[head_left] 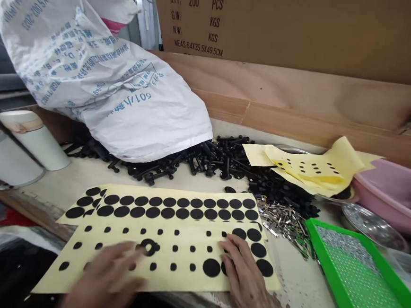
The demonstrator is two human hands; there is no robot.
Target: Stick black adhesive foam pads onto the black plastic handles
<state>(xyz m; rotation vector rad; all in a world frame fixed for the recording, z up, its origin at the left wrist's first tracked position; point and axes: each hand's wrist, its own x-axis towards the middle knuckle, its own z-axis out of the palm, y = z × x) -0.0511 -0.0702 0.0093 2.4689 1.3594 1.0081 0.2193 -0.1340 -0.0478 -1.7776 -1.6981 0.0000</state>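
Observation:
A yellow backing sheet (161,283) with black round stickers lies in front of me, over other sheets of large black discs (169,202). Small black pieces dot its left and middle parts; larger discs sit on its right side. My left hand (107,274) is smeared by motion over the sheet's left half, fingertips beside a black ring-shaped piece (149,248). Whether it grips the ring cannot be told. My right hand (244,275) rests on the sheet's right part with fingers stretched out, partly covering a large disc beside another black disc (211,268).
Black plastic parts (226,158) spill from a white woven sack (152,107). Small metal pieces (287,222) lie beside a green tray (362,280) of tiny silvery parts. A pink basin (391,192) and metal dish (374,226) stand right; pale bottles (35,140) stand left.

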